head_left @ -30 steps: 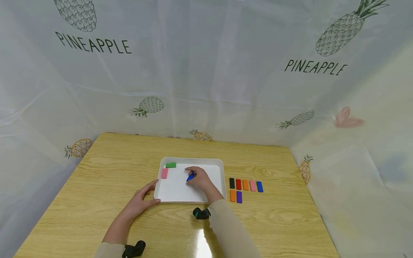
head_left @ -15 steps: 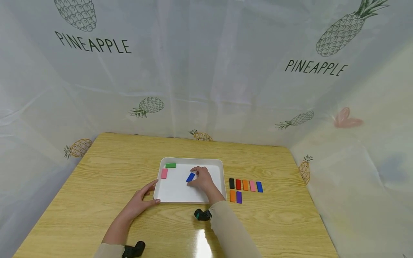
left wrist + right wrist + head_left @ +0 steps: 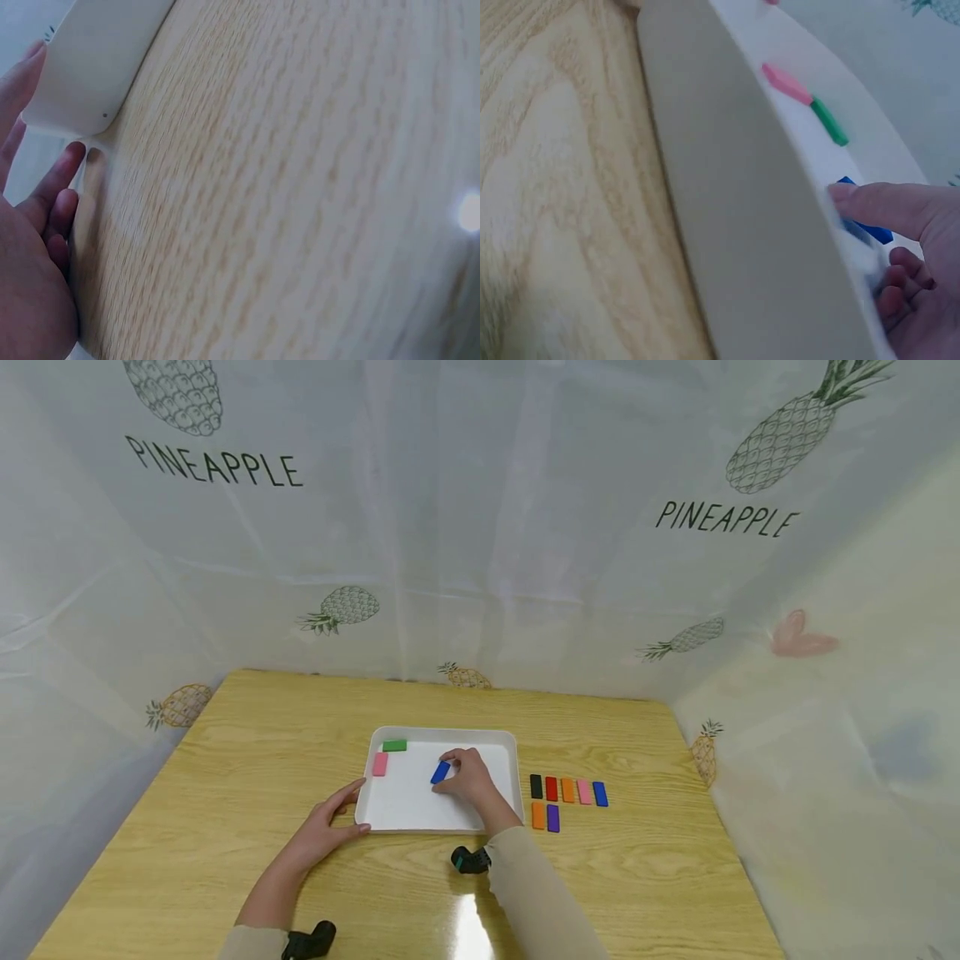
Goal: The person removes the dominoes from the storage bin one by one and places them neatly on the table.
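Observation:
A white tray (image 3: 405, 814) lies on the wooden table. My left hand (image 3: 322, 835) holds its front left corner, thumb at the front side and fingers along the left side; the left wrist view shows fingertips against the tray (image 3: 94, 82). Over the tray's middle, my right hand (image 3: 471, 779) pinches a blue domino tile (image 3: 440, 772) between thumb and fingers. In the right wrist view the thumb crosses in front of that blue tile (image 3: 876, 233). Inside the tray, a green tile (image 3: 394, 746) and a pink tile (image 3: 380, 764) lie at the far left, ends close together.
Right of the tray lie more tiles in two rows: black (image 3: 536, 787), red (image 3: 551, 789), orange (image 3: 567, 791), pink (image 3: 584, 792) and blue (image 3: 601, 793) behind, a second orange (image 3: 538, 816) and purple (image 3: 553, 818) in front. A printed curtain (image 3: 480, 552) surrounds the table.
The right hand's fingers have shifted slightly right about the blue tile, which shows more of its top face. The left hand and the tray have stayed in place.

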Action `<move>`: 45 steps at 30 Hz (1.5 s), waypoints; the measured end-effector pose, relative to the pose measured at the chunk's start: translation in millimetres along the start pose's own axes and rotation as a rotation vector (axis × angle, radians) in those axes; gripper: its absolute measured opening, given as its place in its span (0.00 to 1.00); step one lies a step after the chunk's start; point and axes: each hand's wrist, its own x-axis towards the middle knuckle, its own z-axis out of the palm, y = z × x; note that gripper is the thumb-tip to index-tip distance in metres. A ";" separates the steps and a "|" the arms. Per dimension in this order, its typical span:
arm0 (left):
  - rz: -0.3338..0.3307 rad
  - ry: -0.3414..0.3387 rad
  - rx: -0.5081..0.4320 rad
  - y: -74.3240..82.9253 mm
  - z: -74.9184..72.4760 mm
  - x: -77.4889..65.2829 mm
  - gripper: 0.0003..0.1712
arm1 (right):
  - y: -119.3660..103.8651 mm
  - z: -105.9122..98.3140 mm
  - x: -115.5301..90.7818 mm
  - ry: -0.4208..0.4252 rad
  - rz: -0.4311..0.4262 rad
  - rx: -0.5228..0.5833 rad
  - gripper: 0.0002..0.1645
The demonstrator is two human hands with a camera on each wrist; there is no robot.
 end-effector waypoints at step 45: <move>0.002 0.006 0.037 -1.0 1.0 0.4 0.44 | 34.5 -107.8 -89.6 -0.027 -0.152 0.045 0.29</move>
